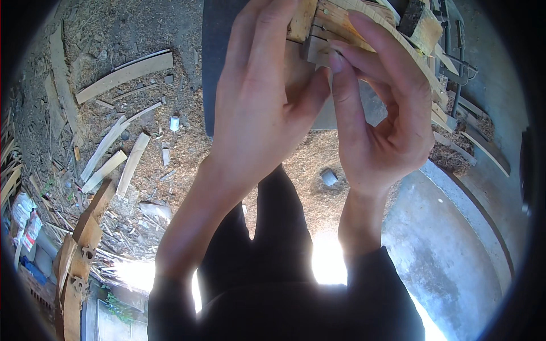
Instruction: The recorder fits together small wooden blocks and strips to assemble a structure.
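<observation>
Just beside the wooden block's edge (344,29), right grip (387,111) pinches together; left grip (253,99) I can't tell.

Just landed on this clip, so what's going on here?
A person is working with both bare hands at a surface with wooden pieces on it. The right hand has its thumb and a fingertip close together, perhaps on something small and dark, too small to identify. The left hand is beside it, near the wood; its fingertips are out of view. Wood shavings and loose wood strips lie on the ground around the person's legs.
</observation>
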A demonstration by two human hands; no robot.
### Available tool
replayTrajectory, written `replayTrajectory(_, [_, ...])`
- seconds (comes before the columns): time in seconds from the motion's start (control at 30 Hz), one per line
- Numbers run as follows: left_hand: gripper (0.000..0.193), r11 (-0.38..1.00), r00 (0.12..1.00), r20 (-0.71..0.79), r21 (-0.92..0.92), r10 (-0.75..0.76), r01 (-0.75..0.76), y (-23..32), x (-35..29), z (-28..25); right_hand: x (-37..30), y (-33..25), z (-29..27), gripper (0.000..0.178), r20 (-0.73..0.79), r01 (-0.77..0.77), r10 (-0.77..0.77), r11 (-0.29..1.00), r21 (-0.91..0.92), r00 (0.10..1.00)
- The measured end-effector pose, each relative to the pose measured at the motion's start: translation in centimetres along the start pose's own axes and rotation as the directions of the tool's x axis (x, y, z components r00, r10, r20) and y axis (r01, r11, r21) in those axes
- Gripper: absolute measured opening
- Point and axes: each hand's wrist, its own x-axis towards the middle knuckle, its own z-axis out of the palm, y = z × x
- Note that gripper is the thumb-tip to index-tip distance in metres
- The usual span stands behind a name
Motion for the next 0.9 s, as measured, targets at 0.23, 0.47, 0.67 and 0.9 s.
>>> replayTrajectory(0.23, [0.073, 0.999, 0.999, 0.003, -0.011, -0.037, 0.037, -0.2, 0.2, 0.3, -0.4, 0.8, 0.0, 0.039, -0.08, 0.042, -0.035, 0.994, 0.098, 0.996])
replayTrajectory(0.47, [0.069, 0.996, 0.996, -0.01, -0.019, -0.084, 0.083, 0.1, 0.1, 0.1, 1.2, -1.2, -1.1, 0.039, 0.127, -0.037, 0.048, 0.996, -0.085, 0.991])
replayTrajectory(0.67, [0.066, 0.993, 0.993, -0.011, -0.029, -0.118, 0.118, 0.1, 0.3, 0.5, -0.1, 1.0, 0.6, 0.04, -0.091, 0.061, -0.051, 0.991, 0.12, 0.995])
replayTrajectory(0.9, [0.063, 0.99, 0.99, -0.014, -0.034, -0.14, 0.14, 0.2, 0.8, -0.2, 3.8, -4.7, -0.4, 0.035, 0.263, -0.155, 0.265, 0.914, -0.374, 0.928])
